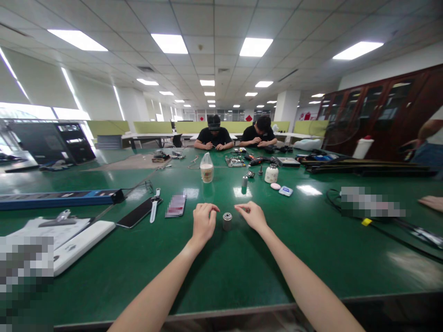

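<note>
A small silver metal cylinder stands upright on the green table, a round opening or recess visible in its top. My left hand is just left of it, fingers curled and closed, their tips pointing at the cylinder. On the other side, my right hand has its thumb and forefinger brought together in a pinch. Neither hand appears to touch the cylinder. Anything small between the fingertips of either hand is too small to make out. Beyond them stands a second metal cylinder.
A phone, a white watch and a dark tablet lie left. Ahead are a bagged cup, a white jar and a small blue-white box. Black cables lie right. Two people sit opposite.
</note>
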Tool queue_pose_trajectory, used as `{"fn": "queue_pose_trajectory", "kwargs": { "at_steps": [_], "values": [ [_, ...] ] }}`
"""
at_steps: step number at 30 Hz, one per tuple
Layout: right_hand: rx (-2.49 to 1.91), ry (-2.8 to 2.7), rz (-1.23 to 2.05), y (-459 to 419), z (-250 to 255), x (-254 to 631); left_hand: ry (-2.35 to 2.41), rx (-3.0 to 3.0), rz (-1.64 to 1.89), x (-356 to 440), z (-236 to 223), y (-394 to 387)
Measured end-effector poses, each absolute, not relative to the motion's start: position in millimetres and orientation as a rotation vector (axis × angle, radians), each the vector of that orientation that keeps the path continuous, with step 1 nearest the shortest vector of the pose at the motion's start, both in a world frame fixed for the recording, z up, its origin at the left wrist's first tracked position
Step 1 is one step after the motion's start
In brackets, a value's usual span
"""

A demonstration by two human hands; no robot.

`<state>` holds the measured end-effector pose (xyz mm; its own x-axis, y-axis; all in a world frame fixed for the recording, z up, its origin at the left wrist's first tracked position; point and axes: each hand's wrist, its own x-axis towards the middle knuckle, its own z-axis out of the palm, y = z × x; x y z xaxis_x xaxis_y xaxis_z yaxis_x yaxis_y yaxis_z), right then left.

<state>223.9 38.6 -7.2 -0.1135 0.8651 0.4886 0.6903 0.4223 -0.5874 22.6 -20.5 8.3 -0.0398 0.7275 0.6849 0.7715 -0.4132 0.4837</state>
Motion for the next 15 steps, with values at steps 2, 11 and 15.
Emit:
{"fn": "queue_pose_trajectory", "kwargs": {
  "at_steps": [2, 11, 15],
  "values": [
    [-1.431, -1.918, 0.230, 44.8, -13.6, 231.6, -1.687, -2.142, -1.465, 22.3, 9.1, -21.2],
    [-1.540, -1.991, 0.206, 50.4, -23.0, 235.5, -1.723, -2.120, -1.460, 21.9, 11.4, -23.1],
    [-1.536, -1.992, 0.220, 50.5, -23.0, 235.8, -1.727, -2.106, -1.478, 21.4, 12.1, -23.3]
  ]
}}
